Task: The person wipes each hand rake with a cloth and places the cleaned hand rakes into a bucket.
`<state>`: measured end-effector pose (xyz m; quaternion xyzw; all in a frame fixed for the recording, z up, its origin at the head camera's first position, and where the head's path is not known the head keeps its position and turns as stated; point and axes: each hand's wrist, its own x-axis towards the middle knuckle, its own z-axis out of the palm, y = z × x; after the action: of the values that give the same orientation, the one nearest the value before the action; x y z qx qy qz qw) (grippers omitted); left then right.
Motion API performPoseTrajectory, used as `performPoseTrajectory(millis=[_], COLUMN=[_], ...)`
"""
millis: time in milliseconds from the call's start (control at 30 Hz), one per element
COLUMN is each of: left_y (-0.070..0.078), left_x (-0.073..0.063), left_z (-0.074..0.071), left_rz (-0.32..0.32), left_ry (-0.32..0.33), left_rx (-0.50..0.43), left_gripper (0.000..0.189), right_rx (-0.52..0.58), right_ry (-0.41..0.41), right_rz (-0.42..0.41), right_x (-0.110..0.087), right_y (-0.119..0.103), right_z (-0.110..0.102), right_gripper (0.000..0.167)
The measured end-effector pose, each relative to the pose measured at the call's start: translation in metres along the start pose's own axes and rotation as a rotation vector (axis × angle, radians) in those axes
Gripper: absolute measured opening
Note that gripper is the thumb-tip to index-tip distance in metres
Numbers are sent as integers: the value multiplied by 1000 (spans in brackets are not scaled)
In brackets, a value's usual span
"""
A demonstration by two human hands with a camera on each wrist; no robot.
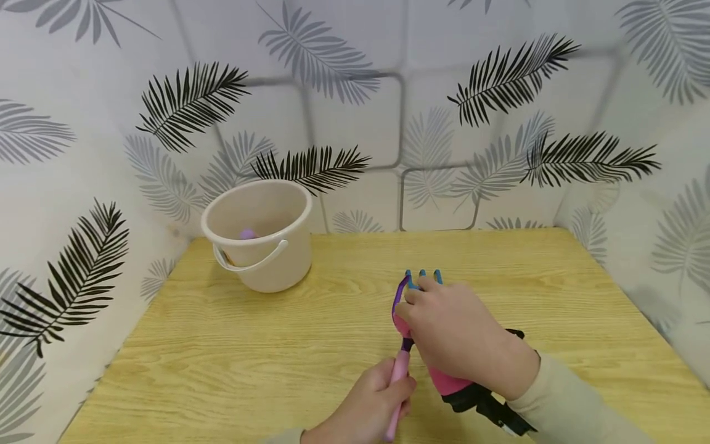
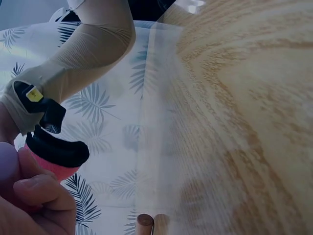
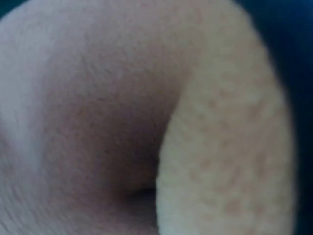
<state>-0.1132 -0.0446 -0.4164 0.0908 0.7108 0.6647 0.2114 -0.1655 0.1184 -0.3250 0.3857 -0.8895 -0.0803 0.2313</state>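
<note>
A small hand rake [image 1: 399,370] stands tilted over the table, with a pink handle, a dark neck and a head shading from pink through purple to blue at its three tines. The left hand [image 1: 366,404] grips the handle, fingers wrapped round it; its thumb and fingers [image 2: 41,196] also show in the left wrist view. Over the rake's head lies the right hand [image 1: 455,327], its fingers curled round the tines and hiding most of them. Blurred skin and a beige surface fill the right wrist view, so that hand's grip cannot be seen there.
A cream bucket [image 1: 277,262] with a white handle stands at the table's back left, a purple thing [image 1: 248,234] inside. Black straps and a pink rounded piece [image 1: 446,382] sit below the right wrist. The wood-grain table [image 1: 222,370] meets leaf-patterned walls.
</note>
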Motion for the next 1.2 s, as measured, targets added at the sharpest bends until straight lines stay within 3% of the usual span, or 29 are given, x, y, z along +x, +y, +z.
performPoseTrajectory(millis=[200, 333, 533, 700, 833, 1033, 1200], left_y=[-2, -3, -3, 1, 6, 10, 9], left_x=[-1, -2, -1, 3, 5, 2, 0], left_z=[1, 4, 3, -2, -4, -5, -7], left_rz=[33, 19, -45, -3, 27, 26, 23], left_ry=[-7, -17, -15, 21, 27, 15, -26], left_rx=[72, 82, 31, 14, -35, -99, -134], left_gripper=[14, 11, 12, 16, 15, 14, 14], right_rx=[-77, -104, -52, -18, 13, 25, 0], right_ry=[14, -2, -52, -2, 2, -81, -93], right_rz=[98, 145, 47, -41, -64, 21, 91], right_x=[9, 12, 6, -4, -13, -22, -24], right_y=[5, 12, 9, 3, 3, 14, 25], right_z=[7, 13, 8, 1, 1, 5, 14], right_gripper=[18, 22, 14, 16, 16, 21, 17])
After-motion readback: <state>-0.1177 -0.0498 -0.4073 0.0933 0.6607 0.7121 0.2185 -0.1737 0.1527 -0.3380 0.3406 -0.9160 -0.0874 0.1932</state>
